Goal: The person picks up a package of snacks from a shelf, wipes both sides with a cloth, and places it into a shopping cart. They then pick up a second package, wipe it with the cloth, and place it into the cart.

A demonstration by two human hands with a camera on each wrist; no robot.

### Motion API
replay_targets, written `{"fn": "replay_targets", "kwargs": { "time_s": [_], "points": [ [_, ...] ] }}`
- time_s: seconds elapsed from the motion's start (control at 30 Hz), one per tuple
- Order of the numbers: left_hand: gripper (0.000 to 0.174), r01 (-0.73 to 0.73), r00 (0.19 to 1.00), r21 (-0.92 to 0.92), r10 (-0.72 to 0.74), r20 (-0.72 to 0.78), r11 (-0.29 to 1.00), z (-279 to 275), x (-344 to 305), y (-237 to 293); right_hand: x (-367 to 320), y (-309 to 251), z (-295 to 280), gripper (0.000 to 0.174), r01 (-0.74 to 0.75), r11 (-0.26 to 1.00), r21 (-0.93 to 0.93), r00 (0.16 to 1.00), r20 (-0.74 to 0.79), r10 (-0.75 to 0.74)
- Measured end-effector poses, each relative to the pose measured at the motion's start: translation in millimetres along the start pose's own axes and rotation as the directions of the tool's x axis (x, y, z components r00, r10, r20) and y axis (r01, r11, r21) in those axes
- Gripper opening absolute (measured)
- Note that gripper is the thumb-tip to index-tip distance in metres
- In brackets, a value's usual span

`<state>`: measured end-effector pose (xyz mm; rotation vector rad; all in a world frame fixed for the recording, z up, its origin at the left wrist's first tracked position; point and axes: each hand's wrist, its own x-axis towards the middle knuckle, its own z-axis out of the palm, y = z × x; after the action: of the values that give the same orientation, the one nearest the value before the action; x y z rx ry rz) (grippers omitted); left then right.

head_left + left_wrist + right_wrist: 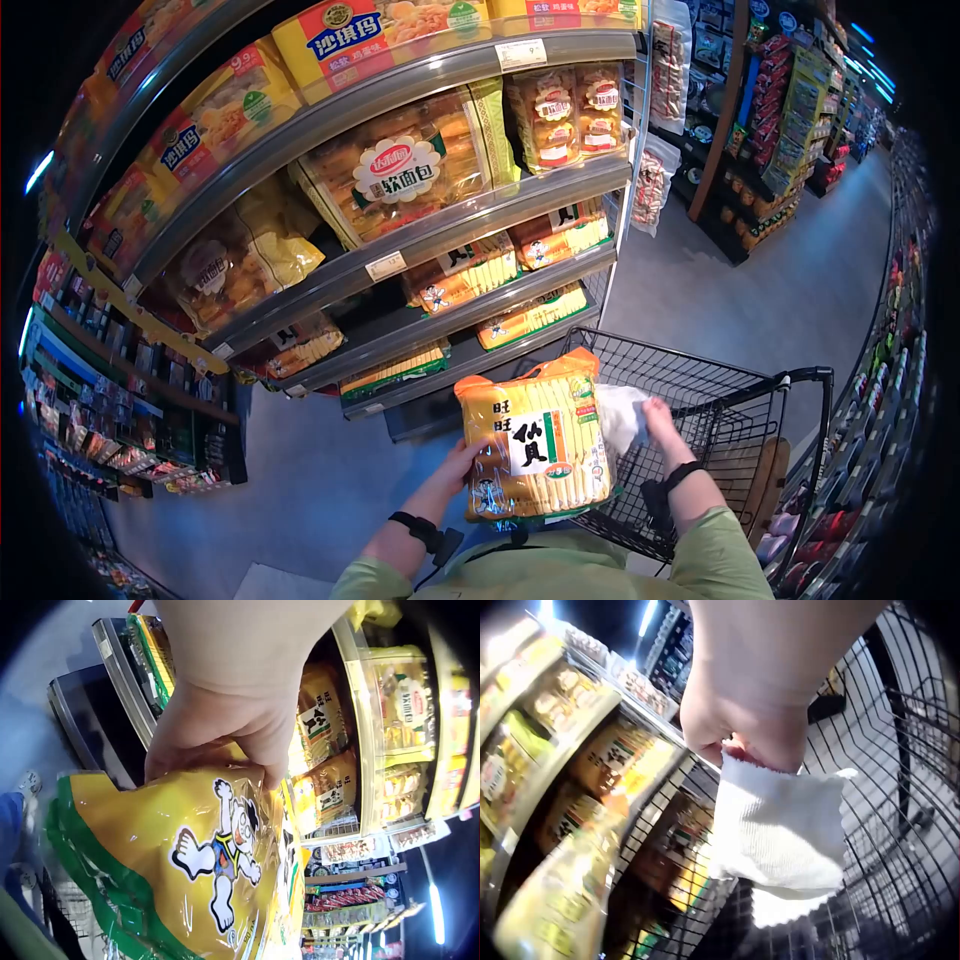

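A large yellow and orange bag of rice crackers (535,485) is held in front of the person's body, its printed face toward the head camera. My left hand (462,466) grips the bag by its left side; the left wrist view shows thumb and fingers pinching the plastic above a cartoon figure. To the right of the bag, my right hand (660,422) pinches a ribbed white cloth (780,817) by its top edge. The cloth hangs down over the wire shopping cart (770,385), its fingertips partly hidden behind the fabric in the right wrist view.
A tiered shelf (400,262) ahead holds bread packs (400,170), yellow snack boxes (340,45) and more rice cracker bags (465,275). Other stocked racks (770,130) stand beyond the cart at right, and a stocked shelf (130,400) lines the left. Grey floor (310,470) lies between.
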<state>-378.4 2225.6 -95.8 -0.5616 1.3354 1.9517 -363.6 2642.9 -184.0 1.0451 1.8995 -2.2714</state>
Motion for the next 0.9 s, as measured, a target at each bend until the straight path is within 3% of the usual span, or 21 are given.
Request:
{"fn": "replay_targets", "kwargs": {
  "time_s": [0.03, 0.07, 0.1, 0.13, 0.17, 0.27, 0.3, 0.4, 0.43, 0.5, 0.53, 0.57, 0.6, 0.63, 0.67, 0.7, 0.73, 0.77, 0.83, 0.9],
  "points": [
    [0.054, -0.009, 1.0, 0.082, 0.011, -0.02, 0.997, -2.3, 0.0, -0.6, -3.5, -16.7, -3.3, 0.009, 0.056, 0.993, 0.103, 0.997, 0.048, -0.061],
    [0.054, -0.011, 1.0, 0.084, 0.013, -0.018, 0.996, -3.3, 0.1, 0.6, -7.1, -32.9, -11.2, 0.011, 0.107, 0.992, 0.071, 0.987, 0.112, -0.114],
    [0.066, -0.007, 0.997, 0.145, 0.018, -0.071, 0.989, -3.2, 0.0, 0.5, -14.3, -49.5, -20.2, 0.014, 0.16, 0.986, 0.042, 0.971, 0.174, -0.165],
    [0.077, 0.0, 0.992, 0.203, 0.025, -0.122, 0.979, -2.4, 0.3, -1.6, -29.4, -69.3, -19.5, 0.009, 0.156, 0.982, 0.104, 0.972, 0.161, -0.171],
    [0.077, -0.001, 0.993, 0.204, 0.025, -0.113, 0.979, -3.1, 1.7, -3.7, -41.2, -86.5, -21.4, 0.012, 0.207, 0.974, 0.089, 0.957, 0.188, -0.22],
    [0.108, -0.062, 0.954, 0.365, 0.162, -0.253, 0.929, 5.6, -7.8, 4.8, -110.9, -163.8, -9.5, 0.025, 0.237, 0.969, 0.071, 0.923, 0.296, -0.247],
    [0.108, -0.069, 0.956, 0.366, 0.167, -0.243, 0.928, 2.7, -5.7, 5.2, -126.0, -179.2, -7.9, 0.025, 0.245, 0.967, 0.07, 0.922, 0.29, -0.255],
    [0.101, -0.242, 0.81, 0.538, 0.473, -0.347, 0.808, -12.2, 5.4, 3.1, -163.9, -209.1, -3.5, 0.031, 0.252, 0.963, 0.097, 0.825, 0.498, -0.266],
    [0.101, -0.247, 0.809, 0.538, 0.477, -0.344, 0.806, -6.0, 0.3, 8.0, -177.0, -215.5, 1.4, 0.039, 0.252, 0.959, 0.134, 0.804, 0.522, -0.284],
    [0.09, -0.498, 0.662, 0.663, 0.739, -0.126, 0.559, 9.2, -16.0, 25.5, -212.6, -232.2, 14.1, 0.051, 0.159, 0.939, 0.304, 0.74, 0.593, -0.317],
    [0.079, -0.619, 0.699, 0.503, 0.715, 0.002, 0.603, 38.1, -42.4, 38.8, -223.2, -235.7, 15.1, 0.059, 0.091, 0.924, 0.37, 0.705, 0.632, -0.323],
    [0.079, -0.62, 0.697, 0.502, 0.717, 0.002, 0.602, 42.8, -47.1, 39.1, -232.2, -238.7, 19.8, 0.059, 0.093, 0.925, 0.37, 0.704, 0.633, -0.324],
    [0.083, -0.547, 0.837, 0.335, 0.506, 0.209, 0.767, 45.0, -50.7, 37.9, -240.0, -241.8, 26.1, 0.06, 0.002, 0.885, 0.465, 0.653, 0.67, -0.354],
    [0.087, -0.393, 0.855, 0.198, 0.277, 0.439, 0.898, 53.6, -60.9, 41.0, -245.0, -243.3, 32.0, 0.061, -0.096, 0.833, 0.546, 0.599, 0.7, -0.39],
    [0.088, -0.384, 0.688, -0.017, 0.298, 0.662, 0.923, 64.2, -73.8, 39.6, -243.9, -242.0, 37.6, 0.06, -0.126, 0.827, 0.548, 0.561, 0.727, -0.397],
    [0.091, -0.309, 0.46, -0.22, 0.348, 0.817, 0.925, 81.2, -96.4, 40.2, -240.6, -238.1, 41.3, 0.06, -0.13, 0.83, 0.543, 0.552, 0.735, -0.395],
    [0.108, -0.346, 0.572, -0.235, 0.403, 0.715, 0.908, 84.6, -109.3, 34.3, -236.4, -232.7, 46.0, 0.059, -0.163, 0.818, 0.552, 0.55, 0.739, -0.389],
    [0.111, -0.378, 0.603, -0.241, 0.435, 0.669, 0.894, 82.5, -121.8, 36.1, -233.7, -228.7, 51.0, 0.058, -0.196, 0.805, 0.559, 0.547, 0.744, -0.383],
    [0.104, -0.438, 0.676, -0.121, 0.416, 0.608, 0.891, 53.8, -121.4, 35.2, -234.6, -224.6, 57.7, 0.058, -0.238, 0.799, 0.552, 0.544, 0.758, -0.361],
    [0.099, -0.397, 0.734, -0.166, 0.421, 0.533, 0.903, 51.0, -133.9, 36.9, -241.1, -219.3, 60.6, 0.057, -0.304, 0.774, 0.555, 0.594, 0.746, -0.301]
  ]
}}
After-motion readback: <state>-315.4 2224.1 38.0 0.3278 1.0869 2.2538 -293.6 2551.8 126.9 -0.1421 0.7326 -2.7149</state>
